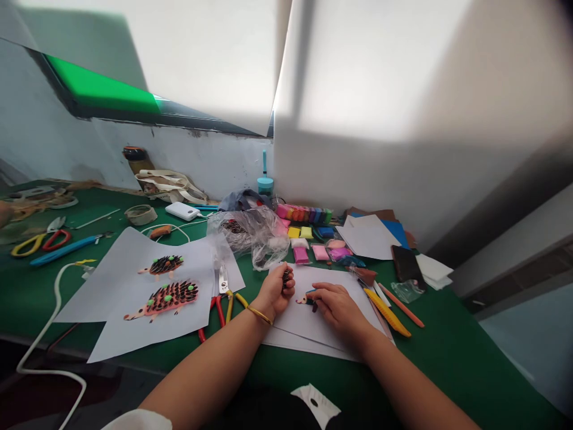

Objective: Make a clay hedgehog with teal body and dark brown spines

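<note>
My left hand (278, 289) is curled closed around a bunch of small dark seed-like pieces (285, 277), just above the left edge of a white paper sheet (290, 325). Low over that sheet, my right hand (338, 307) has its fingers bent down at a small clay hedgehog figure (304, 300) with a pale snout and a blue back. A dark piece (314, 307) shows under its fingertips; the fingers cover most of the figure's body. On the papers to the left are a larger pink hedgehog (168, 300) and a smaller hedgehog (165, 265), both with dark spikes and green dots.
Red-and-yellow-handled scissors (222, 289) and pliers lie left of my left forearm. Behind the sheet are a clear plastic bag (250, 230) and several coloured clay packets (320, 252). A yellow cutter (387, 312) lies to the right. A white cable (58, 292) hangs over the front-left edge.
</note>
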`<action>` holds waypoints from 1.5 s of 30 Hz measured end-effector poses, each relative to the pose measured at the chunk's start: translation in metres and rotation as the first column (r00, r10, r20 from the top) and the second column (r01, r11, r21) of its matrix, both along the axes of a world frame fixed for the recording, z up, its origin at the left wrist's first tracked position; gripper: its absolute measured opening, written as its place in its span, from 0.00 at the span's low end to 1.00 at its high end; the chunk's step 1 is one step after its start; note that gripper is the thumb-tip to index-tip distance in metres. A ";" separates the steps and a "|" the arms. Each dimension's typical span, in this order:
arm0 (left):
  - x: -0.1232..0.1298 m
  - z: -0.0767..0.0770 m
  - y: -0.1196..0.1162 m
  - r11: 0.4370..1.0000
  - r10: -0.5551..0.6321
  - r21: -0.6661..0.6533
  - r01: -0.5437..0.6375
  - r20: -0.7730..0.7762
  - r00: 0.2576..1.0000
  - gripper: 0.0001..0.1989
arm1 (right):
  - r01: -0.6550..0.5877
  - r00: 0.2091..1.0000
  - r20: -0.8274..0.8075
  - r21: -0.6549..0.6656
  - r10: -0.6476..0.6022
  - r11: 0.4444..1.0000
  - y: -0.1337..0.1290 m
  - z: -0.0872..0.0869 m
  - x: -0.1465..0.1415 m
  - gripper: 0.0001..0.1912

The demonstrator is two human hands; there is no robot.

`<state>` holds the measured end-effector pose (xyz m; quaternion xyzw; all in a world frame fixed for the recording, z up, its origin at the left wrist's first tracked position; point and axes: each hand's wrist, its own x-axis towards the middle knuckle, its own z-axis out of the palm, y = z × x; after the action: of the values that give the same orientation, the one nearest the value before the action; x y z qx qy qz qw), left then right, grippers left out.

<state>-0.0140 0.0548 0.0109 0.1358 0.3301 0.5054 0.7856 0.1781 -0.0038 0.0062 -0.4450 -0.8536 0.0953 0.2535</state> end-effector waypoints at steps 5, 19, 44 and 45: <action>0.000 0.001 0.000 1.000 0.001 0.004 -0.001 -0.010 1.000 0.10 | -0.006 0.999 0.036 -0.025 0.007 1.000 0.003 -0.001 0.001 0.16; 0.000 0.001 -0.001 1.000 0.007 0.005 -0.007 -0.029 1.000 0.10 | 0.159 0.976 -0.142 -0.049 -0.164 0.986 0.007 -0.001 0.022 0.15; -0.001 0.005 -0.001 1.000 0.018 0.022 -0.016 -0.060 0.998 0.09 | 0.114 0.972 -0.200 -0.046 -0.121 0.992 0.009 0.001 0.009 0.11; 0.000 0.005 -0.001 1.000 0.016 0.021 -0.015 -0.059 0.998 0.09 | 0.111 0.971 -0.209 -0.059 -0.121 0.992 0.011 0.002 0.006 0.11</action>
<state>-0.0144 0.0539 0.0157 0.1565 0.3489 0.5105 0.7702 0.1843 0.0076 0.0080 -0.4872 -0.7919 0.1474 0.3375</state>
